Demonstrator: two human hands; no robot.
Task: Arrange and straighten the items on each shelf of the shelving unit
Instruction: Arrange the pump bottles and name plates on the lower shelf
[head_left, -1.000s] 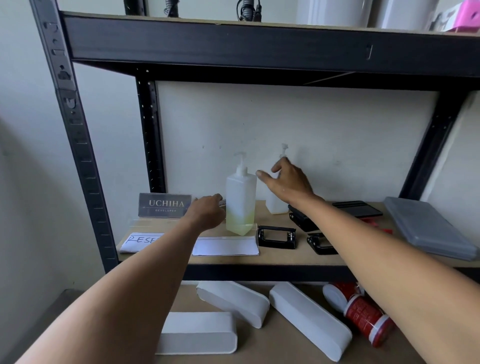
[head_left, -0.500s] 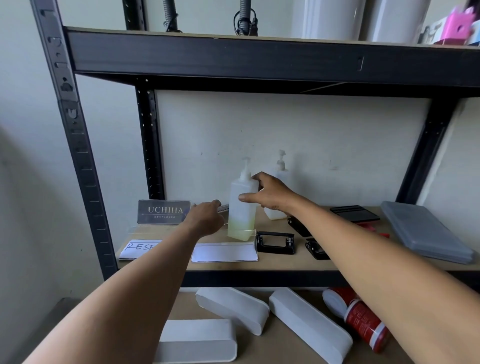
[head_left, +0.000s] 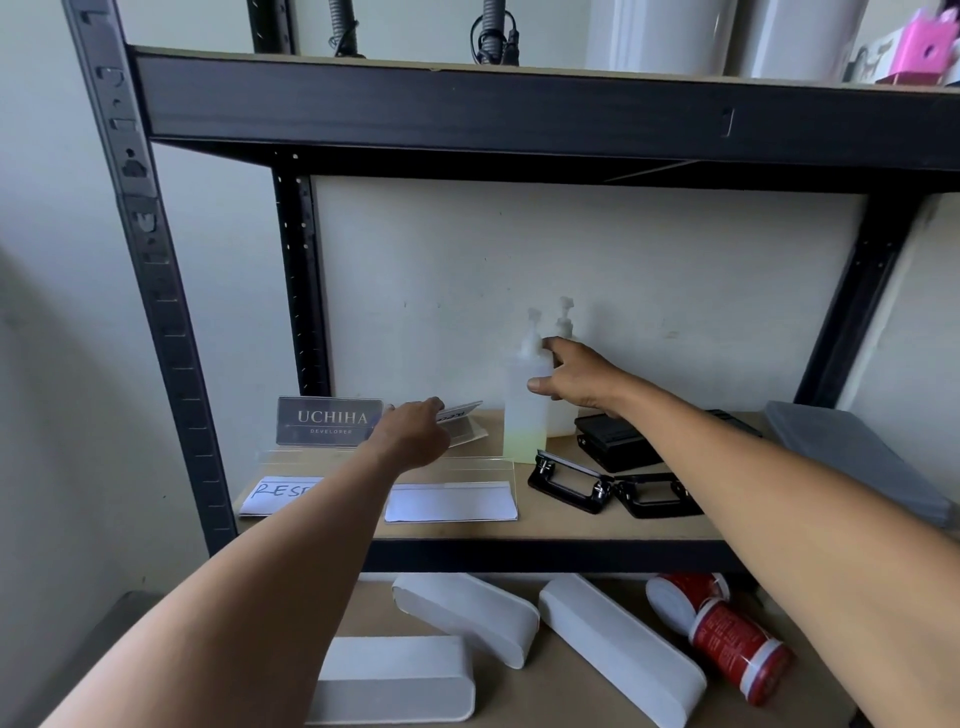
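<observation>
My shelving unit's frame (head_left: 171, 332) is black, its boards (head_left: 545, 525) pale tan. The pump bottle (head_left: 525, 410) is translucent white with yellow-green liquid at the bottom. The nameplate (head_left: 328, 422) is dark grey with pale lettering. Two black clips (head_left: 566, 480) have silver hinges. Below lie white boxes (head_left: 462, 618) and red-and-white canisters (head_left: 737, 642). A pink box (head_left: 930, 47) sits up top.

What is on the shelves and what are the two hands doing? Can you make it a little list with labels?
right hand: fingers curled round the tall pump bottle
left hand: touching a tilted card
second bottle: behind the first, by the wall
nameplate: reads UCHIHA, standing at left
black handles: lying in front of the bottles
lower shelf: white boxes and red cans lying askew
</observation>
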